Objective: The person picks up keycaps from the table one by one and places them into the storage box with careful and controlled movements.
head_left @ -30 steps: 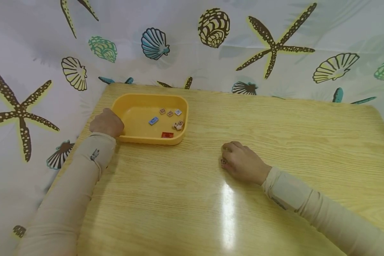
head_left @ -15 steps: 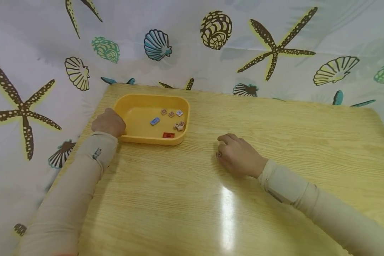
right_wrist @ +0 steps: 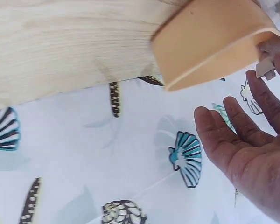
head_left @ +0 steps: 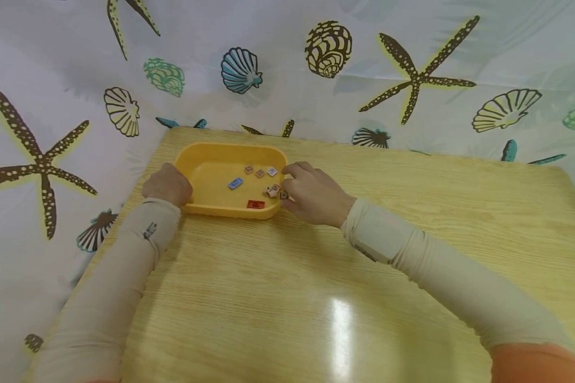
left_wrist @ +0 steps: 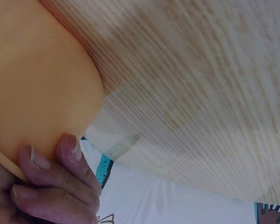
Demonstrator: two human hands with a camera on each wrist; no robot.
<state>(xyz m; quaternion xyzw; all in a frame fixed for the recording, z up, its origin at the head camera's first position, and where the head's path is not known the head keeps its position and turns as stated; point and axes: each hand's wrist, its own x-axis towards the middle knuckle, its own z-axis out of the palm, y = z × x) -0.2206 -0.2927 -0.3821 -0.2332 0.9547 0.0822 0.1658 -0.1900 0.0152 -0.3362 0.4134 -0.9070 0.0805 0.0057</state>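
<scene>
A yellow plastic tray (head_left: 220,210) stands at the table's back left in the head view. My left hand (head_left: 167,185) grips its left rim; in the left wrist view, curled fingers (left_wrist: 60,182) lie against the outer wall. Over the right rim, my right hand (head_left: 318,197) pinches a small square block (head_left: 284,196) with a dark mark on its face. From the right wrist, that block (right_wrist: 266,68) shows pale between thumb and index finger, while the other fingers are spread. Inside the tray lie a blue rectangular piece (head_left: 235,183), a red rectangular piece (head_left: 256,204) and several small square blocks (head_left: 260,173).
The wood-grain table (head_left: 249,298) extends in front and to the right of the tray. A white curtain (head_left: 278,101) with shell and starfish prints hangs along the back and left table edges.
My right hand has moved left and away from me, from the middle of the table to the tray's right rim, carrying the small block. The left hand keeps its grip on the tray.
</scene>
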